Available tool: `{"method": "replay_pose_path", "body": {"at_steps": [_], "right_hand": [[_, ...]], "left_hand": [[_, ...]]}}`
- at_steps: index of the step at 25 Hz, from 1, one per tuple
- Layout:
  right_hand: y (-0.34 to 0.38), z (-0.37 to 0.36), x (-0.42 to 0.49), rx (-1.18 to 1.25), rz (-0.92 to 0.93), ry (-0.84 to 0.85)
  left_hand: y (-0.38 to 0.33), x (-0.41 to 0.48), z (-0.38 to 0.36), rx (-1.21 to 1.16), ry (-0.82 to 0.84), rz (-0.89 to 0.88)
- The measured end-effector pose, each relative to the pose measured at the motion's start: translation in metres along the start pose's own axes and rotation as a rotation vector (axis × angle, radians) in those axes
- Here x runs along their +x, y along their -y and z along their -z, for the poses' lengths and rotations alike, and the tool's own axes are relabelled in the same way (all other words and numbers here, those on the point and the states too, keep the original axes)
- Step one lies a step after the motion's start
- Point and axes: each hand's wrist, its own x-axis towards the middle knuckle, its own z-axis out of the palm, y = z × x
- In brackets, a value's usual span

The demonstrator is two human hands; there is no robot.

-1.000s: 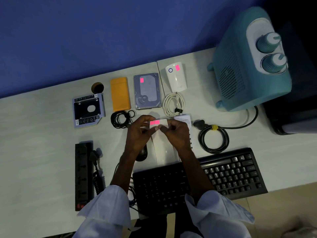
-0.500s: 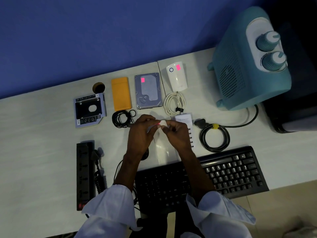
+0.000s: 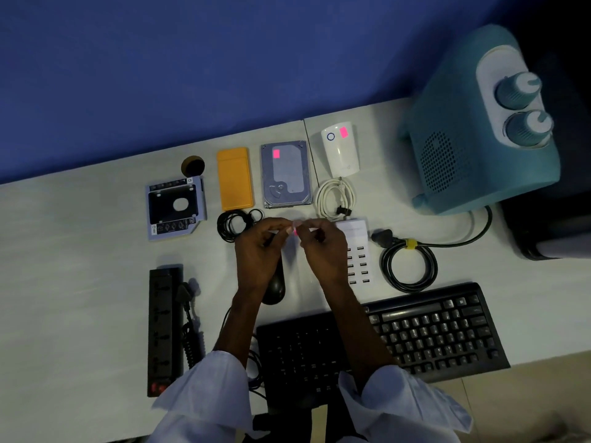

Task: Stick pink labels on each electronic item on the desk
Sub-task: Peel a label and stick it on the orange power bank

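Both pinching: left hand (image 3: 259,251), right hand (image 3: 323,253); pink label (image 3: 295,232) between fingertips (mostly hidden).

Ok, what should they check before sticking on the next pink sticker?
1. Grip on the pink label, pinched between left hand and right hand: ok.
2. Label fully off its backing: cannot tell.
3. Sticker on the hard drive: ok.
4. Sticker on the white plug: ok.
5. Sticker on the orange case: not ok, it is bare.
6. Sticker on the drive caddy: not ok, it is bare.
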Motion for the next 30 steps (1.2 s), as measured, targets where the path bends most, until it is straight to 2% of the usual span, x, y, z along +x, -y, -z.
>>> {"method": "replay_pose_path", "body": {"at_steps": [2, 4, 7, 9, 11, 13, 15, 17, 21, 23, 24, 25, 27, 28, 30], "right_hand": [[0.008, -0.009, 0.004, 0.144, -0.097, 0.088], [0.014, -0.013, 0.008, 0.225, -0.105, 0.143], [0.025, -0.023, 0.017, 0.172, -0.046, 0.189], [0.03, -0.033, 0.025, 0.147, -0.035, 0.15], [0.034, -0.041, 0.031, 0.164, -0.047, 0.113], [0.038, -0.046, 0.035, 0.169, -0.037, 0.103], [0.04, -0.049, 0.04, 0.168, -0.029, 0.097], [0.042, -0.052, 0.048, 0.18, -0.042, 0.096], [0.05, -0.055, 0.059, 0.184, -0.042, 0.098], [0.056, -0.055, 0.063, 0.249, -0.067, 0.109], [0.06, -0.055, 0.063, 0.29, -0.086, 0.123], [0.062, -0.055, 0.064, 0.317, -0.101, 0.139], [0.069, -0.057, 0.063, 0.338, -0.102, 0.181], [0.073, -0.059, 0.061, 0.356, -0.09, 0.209], [0.079, -0.063, 0.058, 0.379, -0.044, 0.255]], "left_hand": [[0.002, 0.005, 0.007, 0.008, -0.012, 0.05], [0.001, 0.011, 0.015, 0.001, 0.012, 0.043], [0.006, 0.022, 0.03, -0.019, 0.036, 0.012], [0.01, 0.033, 0.035, 0.003, -0.047, 0.001], [0.013, 0.05, 0.037, 0.127, -0.203, -0.023], [0.017, 0.073, 0.033, 0.37, -0.279, -0.006], [0.019, 0.098, 0.027, 0.529, -0.259, 0.081], [0.025, 0.115, 0.022, 0.592, -0.205, 0.144], [0.036, 0.129, 0.03, 0.605, -0.195, 0.086], [0.032, 0.134, 0.042, 0.379, -0.184, 0.154], [0.028, 0.136, 0.049, 0.132, -0.177, 0.272], [0.021, 0.136, 0.056, -0.214, -0.141, 0.392], [0.013, 0.126, 0.068, -0.834, -0.009, 0.504], [0.009, 0.118, 0.071, -0.966, 0.02, 0.515], [0.002, 0.107, 0.067, -1.031, 0.012, 0.531]]}}
